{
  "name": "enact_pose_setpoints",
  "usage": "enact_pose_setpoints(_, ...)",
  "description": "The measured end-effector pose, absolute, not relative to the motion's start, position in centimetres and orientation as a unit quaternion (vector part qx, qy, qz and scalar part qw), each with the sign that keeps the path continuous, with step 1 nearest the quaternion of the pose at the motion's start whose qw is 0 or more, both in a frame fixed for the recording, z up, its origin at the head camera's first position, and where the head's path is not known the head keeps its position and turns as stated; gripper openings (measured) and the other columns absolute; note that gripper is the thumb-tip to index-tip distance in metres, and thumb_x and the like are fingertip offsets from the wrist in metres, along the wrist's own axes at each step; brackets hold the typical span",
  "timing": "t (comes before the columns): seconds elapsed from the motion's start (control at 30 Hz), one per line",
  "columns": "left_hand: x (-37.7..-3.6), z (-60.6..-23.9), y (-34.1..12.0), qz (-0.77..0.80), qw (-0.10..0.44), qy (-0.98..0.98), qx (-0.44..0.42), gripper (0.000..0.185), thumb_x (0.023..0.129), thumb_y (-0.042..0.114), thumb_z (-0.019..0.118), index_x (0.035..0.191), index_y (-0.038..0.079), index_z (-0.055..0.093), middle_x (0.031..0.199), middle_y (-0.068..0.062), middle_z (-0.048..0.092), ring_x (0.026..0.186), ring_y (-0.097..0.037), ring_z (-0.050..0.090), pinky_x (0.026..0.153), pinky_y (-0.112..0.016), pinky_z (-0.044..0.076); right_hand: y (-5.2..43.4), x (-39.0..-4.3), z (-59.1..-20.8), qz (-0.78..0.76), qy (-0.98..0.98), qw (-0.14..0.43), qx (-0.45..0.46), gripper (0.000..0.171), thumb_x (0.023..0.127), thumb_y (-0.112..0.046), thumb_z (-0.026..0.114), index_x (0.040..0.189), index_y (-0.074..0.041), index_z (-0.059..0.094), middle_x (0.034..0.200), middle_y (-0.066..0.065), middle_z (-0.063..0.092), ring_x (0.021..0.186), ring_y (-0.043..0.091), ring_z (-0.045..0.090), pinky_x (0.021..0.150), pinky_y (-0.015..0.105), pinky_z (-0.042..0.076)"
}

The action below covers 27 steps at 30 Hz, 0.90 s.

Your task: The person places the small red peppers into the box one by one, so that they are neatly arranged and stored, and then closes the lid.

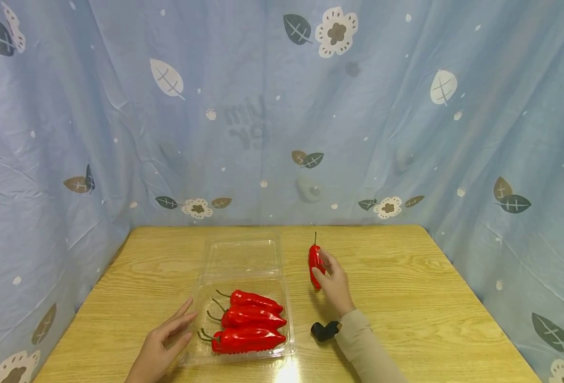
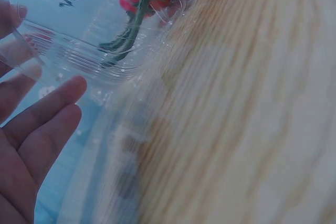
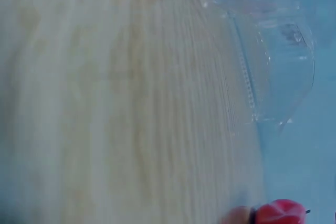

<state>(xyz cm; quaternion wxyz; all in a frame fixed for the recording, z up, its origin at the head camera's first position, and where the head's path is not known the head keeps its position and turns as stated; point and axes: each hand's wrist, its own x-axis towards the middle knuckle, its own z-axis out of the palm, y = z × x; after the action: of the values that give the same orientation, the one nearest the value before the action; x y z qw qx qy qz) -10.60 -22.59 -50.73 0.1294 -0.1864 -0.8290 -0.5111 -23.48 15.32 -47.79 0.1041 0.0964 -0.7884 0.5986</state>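
Right hand (image 1: 333, 284) – we log it gripping one pepper (image 1: 315, 264), lifted over the bench (image 1: 406, 298), right of the tray (image 1: 200, 298) | left hand (image 1: 164, 343) – fingers straight, steadying the tray's left wall | tray – three peppers (image 1: 248, 324), lid open | step – we judge loading, fourth pepper in hand | next – carry left, lay alongside.

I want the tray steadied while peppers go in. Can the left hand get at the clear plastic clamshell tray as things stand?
Probably yes. The left hand lies open right beside the clear plastic clamshell tray, fingers at its near left wall, with only bare wooden table around them. Its lid is folded back, away from the hand.
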Motion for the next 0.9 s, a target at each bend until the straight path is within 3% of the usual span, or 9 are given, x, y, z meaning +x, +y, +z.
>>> enact_pose_setpoints(0.4, -10.6, -50.7, -22.7, -0.507, 0.128, -0.832, -0.184, 0.033, 0.086, 0.003, 0.058, 0.119, 0.000, 0.055, 0.137, -0.022, 0.038, 0.118, 0.006, 0.042, 0.085, -0.010, 0.044, 16.5, -25.4, -49.9, 0.570, -0.816, 0.078, 0.051, 0.061, 0.085, -0.014, 0.062, 0.138, -0.003, 0.032, 0.141, 0.015, 0.035, 0.128, 0.033, 0.034, 0.103, 0.043, 0.034)
enact_pose_setpoints(0.63, -10.7, -50.7, -22.8, -0.508, 0.125, -0.831, -0.192, 0.034, 0.086, 0.004, 0.057, 0.119, 0.000, 0.055, 0.138, -0.021, 0.037, 0.121, 0.005, 0.040, 0.085, -0.011, 0.045, 16.4, -26.1, -50.4, 0.561, -0.825, 0.061, 0.041, 0.065, 0.084, -0.015, 0.063, 0.138, 0.000, 0.030, 0.140, 0.021, 0.034, 0.124, 0.038, 0.038, 0.100, 0.047, 0.036)
enact_pose_setpoints(0.9, -10.6, -50.6, -22.8, -0.511, 0.124, -0.827, -0.200, 0.034, 0.086, 0.002, 0.056, 0.120, -0.002, 0.054, 0.138, -0.023, 0.036, 0.120, 0.004, 0.041, 0.084, -0.013, 0.046, 16.2, -26.9, -51.0, 0.534, -0.844, 0.038, 0.029, 0.072, 0.082, -0.025, 0.065, 0.140, -0.003, 0.027, 0.138, 0.019, 0.037, 0.121, 0.035, 0.042, 0.096, 0.048, 0.040)
